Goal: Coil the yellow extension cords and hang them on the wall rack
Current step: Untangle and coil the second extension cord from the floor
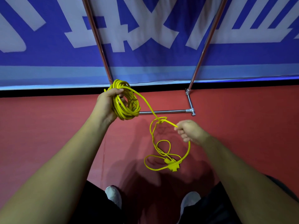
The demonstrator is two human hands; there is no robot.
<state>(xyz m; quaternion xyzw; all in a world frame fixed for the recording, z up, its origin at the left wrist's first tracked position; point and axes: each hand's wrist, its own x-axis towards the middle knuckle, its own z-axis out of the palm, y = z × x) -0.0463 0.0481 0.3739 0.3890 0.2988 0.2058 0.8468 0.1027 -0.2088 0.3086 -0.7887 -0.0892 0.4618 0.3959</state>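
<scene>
- Hidden: the left hand (107, 102) has its grip clamped round the coil (129, 109), fingers curled through the middle, so the near side of the bundle is covered. The turns overlap too closely to count.
- The right hand (190, 131) has its grip pinched shut on the loose run of the yellow extension cord (150, 109). The cord enters at the thumb side and comes out below the fist.
- Just left of the right hand the cord crosses itself (160, 120). Knot or plain crossing, cannot tell.
- Cut off: both uprights of the rack run out of the top edge. The left foot of the rack sits behind the coil and hand.
- Both forearms leave the frame at the bottom corners.
- Room: the coil is held up in front of the left upright (97, 38), near the base bar (169, 112). Slack loops and the outlet end (172, 165) lie on the red floor (48, 126), between the base bar and the shoes (shadows fall across this patch).
- The blue banner (161, 59) closes off the far side, meeting the floor at a black strip.
- Count: one cord, one coil, one outlet end, two uprights (right one (209, 38)), one base bar, two hands, two white shoes (113, 195).
</scene>
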